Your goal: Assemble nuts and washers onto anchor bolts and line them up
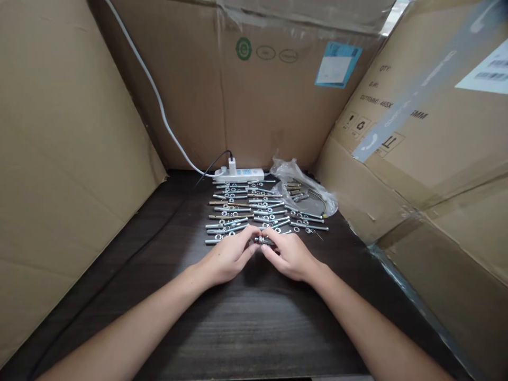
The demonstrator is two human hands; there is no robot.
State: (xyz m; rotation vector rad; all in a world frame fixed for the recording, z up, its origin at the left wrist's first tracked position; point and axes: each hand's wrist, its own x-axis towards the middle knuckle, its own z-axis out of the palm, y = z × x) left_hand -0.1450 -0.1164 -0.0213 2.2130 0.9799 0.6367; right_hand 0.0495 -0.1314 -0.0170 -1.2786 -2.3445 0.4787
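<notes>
One left hand and one right hand are clamping fingertips on one metal fastener near the middle of the desk. Three columns of bolts and washers are lying toward its far edge, beside one power strip. Three cardboard walls are enclosing it. One clear bag is lying near the far right corner, several metal pieces in or against it.

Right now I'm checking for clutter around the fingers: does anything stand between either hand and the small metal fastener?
Nothing visible does: the fingertips of the left hand and right hand are right at the metal fastener. The metal rods and washers lie mostly beyond the hands.
</notes>
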